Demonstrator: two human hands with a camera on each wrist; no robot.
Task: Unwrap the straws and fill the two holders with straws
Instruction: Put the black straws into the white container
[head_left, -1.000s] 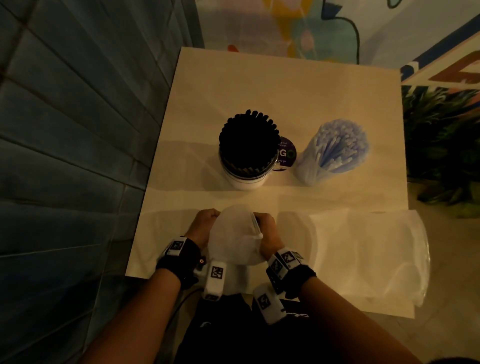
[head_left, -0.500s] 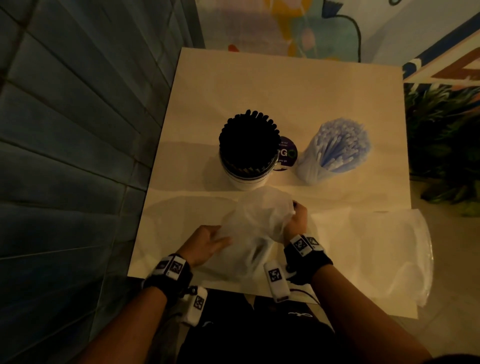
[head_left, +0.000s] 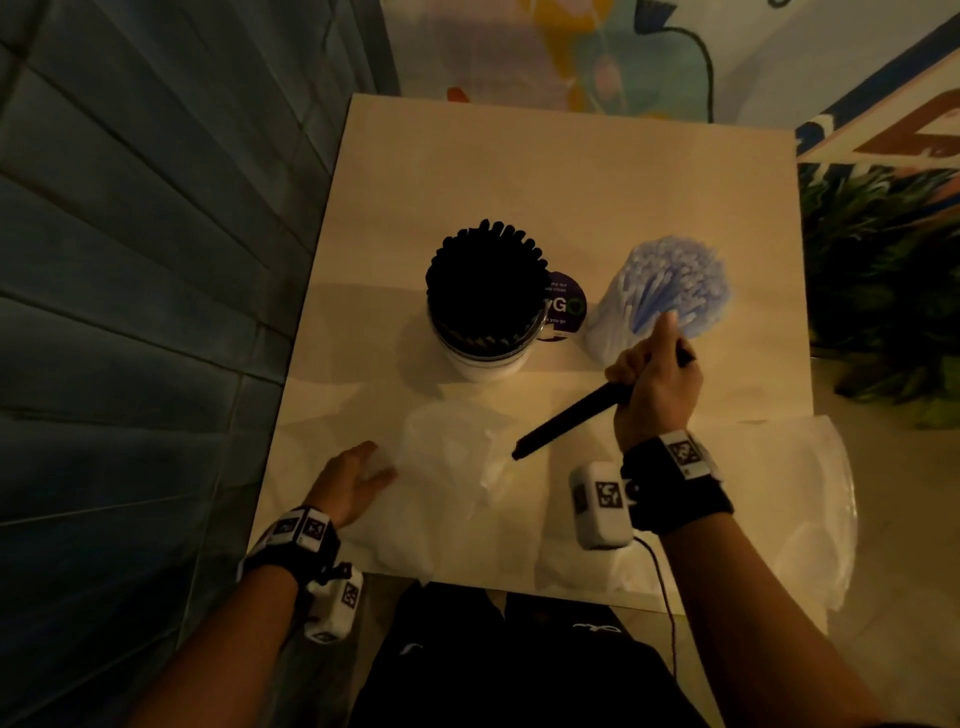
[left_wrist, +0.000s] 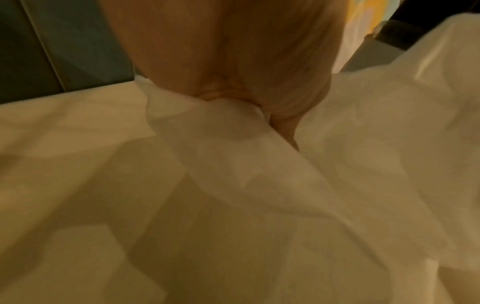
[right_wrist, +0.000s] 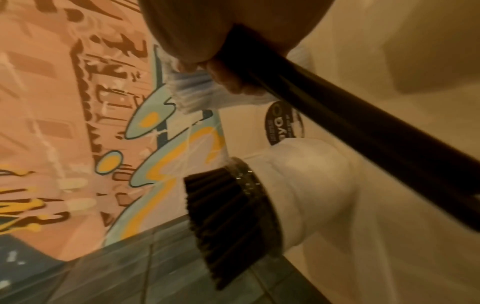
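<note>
My right hand (head_left: 654, 379) grips a small bundle of black straws (head_left: 566, 415) (right_wrist: 363, 131) above the table, index finger stretched toward the blue and white straws. Those straws (head_left: 670, 291) stand in the right holder. The left holder (head_left: 483, 364), a white cup, is packed with black straws (head_left: 485, 280) (right_wrist: 228, 207). My left hand (head_left: 353, 478) lies at the table's near left and pinches the edge of the crumpled clear wrapper (head_left: 457, 467) (left_wrist: 259, 164), which is bunched at my thumb.
A second clear wrapper (head_left: 779, 493) lies flat at the near right, hanging over the table (head_left: 571, 182) edge. A round purple sticker (head_left: 569, 306) sits between the holders. A blue panelled wall runs along the left, and a plant (head_left: 883, 286) stands right.
Both hands were together on the wrapper. My right hand has drawn the black straws out and lifted them right toward the holders. My left hand has moved left and the wrapper has sunk onto the table.
</note>
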